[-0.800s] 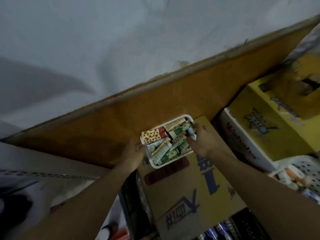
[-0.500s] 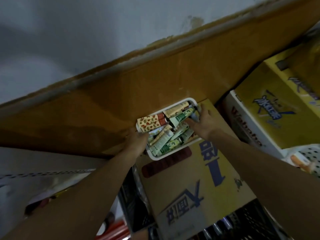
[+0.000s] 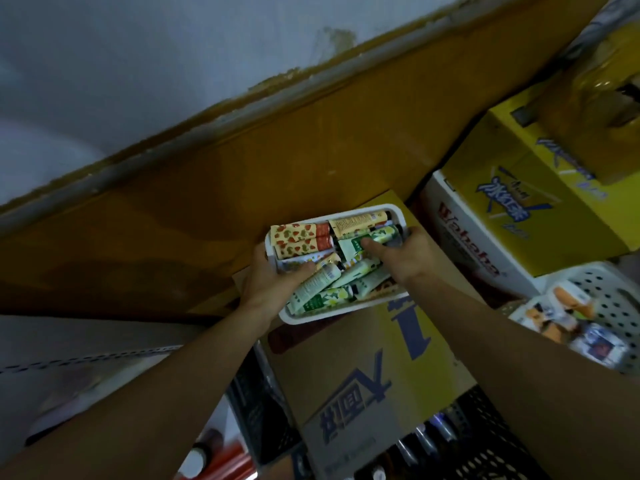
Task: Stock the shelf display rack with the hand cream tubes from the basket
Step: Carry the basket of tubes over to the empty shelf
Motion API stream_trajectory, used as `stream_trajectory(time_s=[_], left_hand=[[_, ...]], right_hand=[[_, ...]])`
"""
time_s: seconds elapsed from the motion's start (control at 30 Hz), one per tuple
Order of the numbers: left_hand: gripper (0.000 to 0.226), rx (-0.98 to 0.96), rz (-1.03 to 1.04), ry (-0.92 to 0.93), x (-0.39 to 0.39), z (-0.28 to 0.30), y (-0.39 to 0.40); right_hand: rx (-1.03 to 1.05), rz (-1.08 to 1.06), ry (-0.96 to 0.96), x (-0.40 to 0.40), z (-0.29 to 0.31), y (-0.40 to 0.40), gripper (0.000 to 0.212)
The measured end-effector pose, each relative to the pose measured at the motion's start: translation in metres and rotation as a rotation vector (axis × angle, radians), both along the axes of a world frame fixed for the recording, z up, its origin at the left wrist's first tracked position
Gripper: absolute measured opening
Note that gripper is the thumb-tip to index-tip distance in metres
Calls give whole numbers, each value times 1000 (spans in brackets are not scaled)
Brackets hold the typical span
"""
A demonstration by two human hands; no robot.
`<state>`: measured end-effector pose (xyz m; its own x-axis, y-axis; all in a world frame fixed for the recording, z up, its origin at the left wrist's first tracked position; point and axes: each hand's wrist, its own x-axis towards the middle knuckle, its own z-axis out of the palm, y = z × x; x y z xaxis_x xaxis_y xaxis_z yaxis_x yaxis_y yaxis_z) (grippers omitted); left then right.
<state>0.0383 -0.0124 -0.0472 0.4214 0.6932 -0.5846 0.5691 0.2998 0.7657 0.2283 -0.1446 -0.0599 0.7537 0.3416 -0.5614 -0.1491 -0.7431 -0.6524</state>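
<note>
Two hands hold one white basket [image 3: 313, 318] above a brown cardboard box [image 3: 360, 375], with the basket's near rim over the box's far end. The left hand [image 3: 270, 282] grips the basket's left rim: the thumb lies curled over the rim onto the tubes inside, and the fingers pass under the outer wall, out of view. The right hand [image 3: 407, 258] grips the right end of the basket, thumb extended inward and resting on a green-and-white tube [image 3: 375, 237]; its fingers wrap the far right corner of the rim.

The basket is filled with hand cream tubes [image 3: 332, 289] lying loosely in several directions. Two tubes with a red fruit pattern [image 3: 298, 239] lie side by side at the far left corner. A tan tube [image 3: 356, 221] lies along the far rim. Green-and-white tubes fill the middle and the near rim.

An orange-brown board [image 3: 242, 168] runs diagonally behind the basket, below a pale wall [image 3: 138, 64]. To the right of the brown box stand a white carton with red lettering [image 3: 464, 237] and a yellow carton with blue lettering [image 3: 540, 188]. A white perforated basket [image 3: 609, 299] holding small packages sits at the right edge, partly hidden by the right forearm. Black mesh crates [image 3: 485, 441] show below the brown box.
</note>
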Motion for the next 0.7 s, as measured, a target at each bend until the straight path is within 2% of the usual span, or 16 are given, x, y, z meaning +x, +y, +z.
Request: stream_trajectory(time_s=[0.1, 0.17, 0.23, 0.4, 0.5, 0.7], left_hand=[[92, 78, -74, -32, 5, 36, -21], [91, 132, -112, -73, 7, 64, -40], [89, 166, -124, -117, 5, 93, -62], [104, 224, -139, -168, -10, 172, -124], [100, 244, -108, -217, -17, 228, -164], [79, 345, -55, -336, -35, 339, -230]], right_hand=[[36, -58, -22, 0, 39, -30, 89], [70, -74, -48, -1, 69, -53, 86], [96, -74, -73, -4, 99, -80, 87], [156, -71, -168, -23, 191, -151, 79], [171, -91, -203, -32, 247, -194, 67], [250, -117, -277, -59, 361, -264, 65]])
